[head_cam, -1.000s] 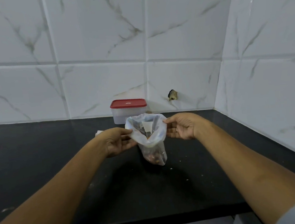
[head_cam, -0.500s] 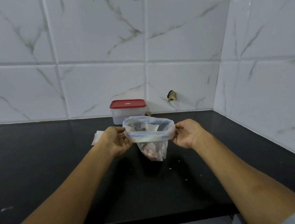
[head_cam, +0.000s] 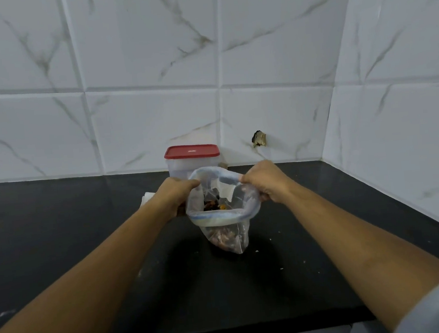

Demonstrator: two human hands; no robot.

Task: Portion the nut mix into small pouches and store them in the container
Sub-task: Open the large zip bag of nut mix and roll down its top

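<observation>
Black counter [head_cam: 59, 233], marble-tiled corner. Left hand [head_cam: 174, 198]: fingers curled on the rim of the nut-mix bag [head_cam: 224, 219], mid-counter, mouth open. Red-lidded container [head_cam: 192, 159]: behind it, closed. Right hand [head_cam: 265, 186]: fingers clamped on the opposite rim. Advice: hold the mouth wide, bag upright.

Soft even light, dim black counter [head_cam: 59, 233], soft shadow under bag [head_cam: 225, 234], wide-angle edge bending.

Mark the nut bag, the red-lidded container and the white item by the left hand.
nut bag [head_cam: 226, 241]: head view, lower part with the nuts.
red-lidded container [head_cam: 191, 151]: head view, centre of the lid.
white item [head_cam: 146, 197]: head view, exposed left edge.
</observation>
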